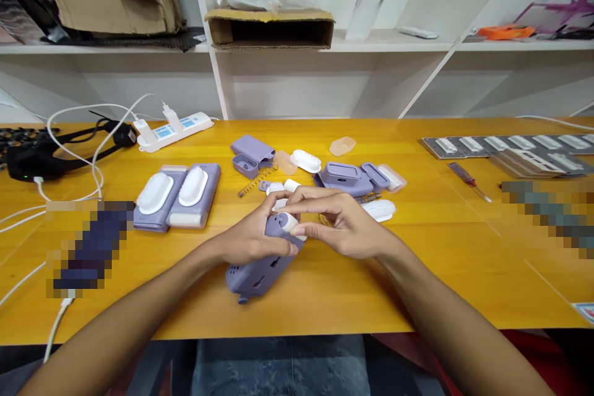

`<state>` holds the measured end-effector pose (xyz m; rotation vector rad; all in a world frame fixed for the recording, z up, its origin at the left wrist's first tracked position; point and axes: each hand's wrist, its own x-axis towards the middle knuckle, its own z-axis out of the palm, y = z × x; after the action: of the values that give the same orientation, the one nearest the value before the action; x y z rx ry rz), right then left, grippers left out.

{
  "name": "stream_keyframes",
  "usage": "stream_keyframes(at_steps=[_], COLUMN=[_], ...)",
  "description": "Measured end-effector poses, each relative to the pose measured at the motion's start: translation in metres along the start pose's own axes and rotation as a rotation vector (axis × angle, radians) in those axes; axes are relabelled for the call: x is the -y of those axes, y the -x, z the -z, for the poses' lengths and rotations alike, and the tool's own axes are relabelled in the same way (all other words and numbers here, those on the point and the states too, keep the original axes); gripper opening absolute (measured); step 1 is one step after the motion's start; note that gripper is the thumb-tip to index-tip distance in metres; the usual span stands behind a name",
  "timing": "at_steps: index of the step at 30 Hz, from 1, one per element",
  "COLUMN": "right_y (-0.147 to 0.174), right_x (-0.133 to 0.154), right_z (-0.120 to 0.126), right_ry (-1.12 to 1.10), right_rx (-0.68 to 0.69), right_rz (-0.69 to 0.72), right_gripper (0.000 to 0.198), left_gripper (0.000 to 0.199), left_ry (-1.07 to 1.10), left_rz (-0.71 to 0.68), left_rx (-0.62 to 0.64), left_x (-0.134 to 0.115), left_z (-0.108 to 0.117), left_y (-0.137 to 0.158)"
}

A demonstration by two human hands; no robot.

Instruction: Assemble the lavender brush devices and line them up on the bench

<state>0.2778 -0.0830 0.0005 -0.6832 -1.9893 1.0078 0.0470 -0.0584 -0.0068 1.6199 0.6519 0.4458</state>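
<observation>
My left hand is wrapped round a purple plastic casing, which I hold tilted just above or on the table; its slots and small holes face me. At the casing's upper end is a small white cap-like part. My right hand pinches this white part between thumb and fingers. Just beyond my hands lie white oval pieces, a coil spring, a purple shell and another purple part. Some small pieces are partly hidden behind my fingers.
To the left, two purple blocks with white oval tops lie side by side. A power strip, white cables and a black headset stand behind them. On the right are a screwdriver and a long grey strip. White shelves rise behind the table.
</observation>
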Motion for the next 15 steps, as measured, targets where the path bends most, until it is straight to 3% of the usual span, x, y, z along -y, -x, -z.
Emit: stream_keyframes(at_steps=[3,15], right_y=[-0.0004,0.0005], right_x=[-0.0009,-0.0074], right_z=[-0.0042,-0.0081], right_ry=[0.015,-0.050], right_rx=[-0.047,0.006], right_rz=[-0.006,0.000], right_gripper=[0.030,0.030], left_gripper=[0.081,0.078], left_ry=[-0.035,-0.145], left_rz=[-0.013,0.029], left_rx=[-0.017,0.045], left_x=[0.0000,-0.0073], left_z=[0.0040,0.0021], left_y=[0.0004,0.0046])
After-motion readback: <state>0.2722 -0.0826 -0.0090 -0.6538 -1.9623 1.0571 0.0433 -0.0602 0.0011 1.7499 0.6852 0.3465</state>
